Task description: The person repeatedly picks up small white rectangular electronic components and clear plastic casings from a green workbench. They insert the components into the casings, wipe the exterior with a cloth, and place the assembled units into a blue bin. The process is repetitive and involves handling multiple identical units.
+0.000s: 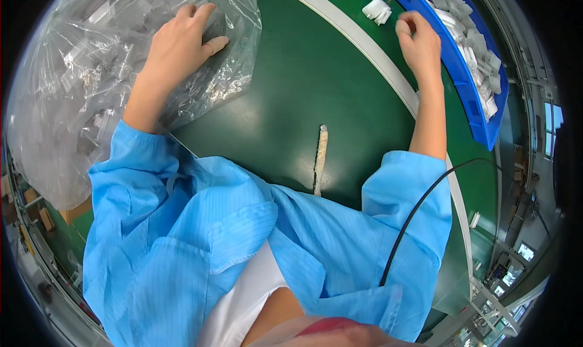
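Observation:
My left hand (182, 43) rests over a large clear plastic bag (234, 83) at the left, its fingers and thumb spread. A beige covering wraps the thumb tip. Translucent pieces (130, 13) fill the bag. At the upper right, my right hand (422, 43) is curled, with thumb and index tips close together beside a blue bin (461, 74). Whatever those fingertips may hold is hidden. Just left of them, a small white plastic piece (378, 10) lies on the green surface, apart from the hand.
White and translucent pieces (473, 49) heap in the blue bin. A pale curved rail (364, 34) crosses the green table (285, 92). A tape-wrapped stick (320, 159) lies near my body. A black cable (419, 201) arcs over my right sleeve.

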Demonstrator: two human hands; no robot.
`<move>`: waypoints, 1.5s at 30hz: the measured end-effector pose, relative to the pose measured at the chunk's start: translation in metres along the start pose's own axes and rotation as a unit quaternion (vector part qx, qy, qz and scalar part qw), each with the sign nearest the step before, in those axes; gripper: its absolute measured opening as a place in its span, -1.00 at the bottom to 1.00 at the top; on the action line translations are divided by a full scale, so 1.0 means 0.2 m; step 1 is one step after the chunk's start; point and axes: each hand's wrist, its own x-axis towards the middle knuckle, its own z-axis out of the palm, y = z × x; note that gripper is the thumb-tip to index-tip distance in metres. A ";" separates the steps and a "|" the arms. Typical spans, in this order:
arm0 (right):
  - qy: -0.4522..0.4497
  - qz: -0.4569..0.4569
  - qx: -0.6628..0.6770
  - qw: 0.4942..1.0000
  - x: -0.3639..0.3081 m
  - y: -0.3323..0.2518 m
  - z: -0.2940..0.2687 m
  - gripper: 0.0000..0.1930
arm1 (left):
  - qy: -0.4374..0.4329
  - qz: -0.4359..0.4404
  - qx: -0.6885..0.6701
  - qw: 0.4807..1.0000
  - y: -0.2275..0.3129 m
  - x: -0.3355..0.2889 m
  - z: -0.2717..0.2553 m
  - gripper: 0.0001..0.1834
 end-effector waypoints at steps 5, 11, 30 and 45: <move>-0.213 0.363 0.051 0.906 0.21 0.23 0.08 -0.50 | -0.058 -0.030 -0.354 0.933 0.05 0.02 -0.04 -0.59; -0.306 0.207 0.100 0.924 0.32 0.10 0.21 -0.50 | -0.127 0.014 -0.642 0.756 0.29 0.16 0.01 -0.63; -0.166 0.211 0.451 0.851 -0.26 -0.38 -0.28 -0.69 | -0.133 0.211 -0.591 0.767 0.55 0.18 0.15 -0.62; -0.038 0.181 0.408 0.894 -0.30 -0.52 -0.23 -0.71 | -0.176 0.037 -0.726 0.664 0.61 0.10 0.17 -0.63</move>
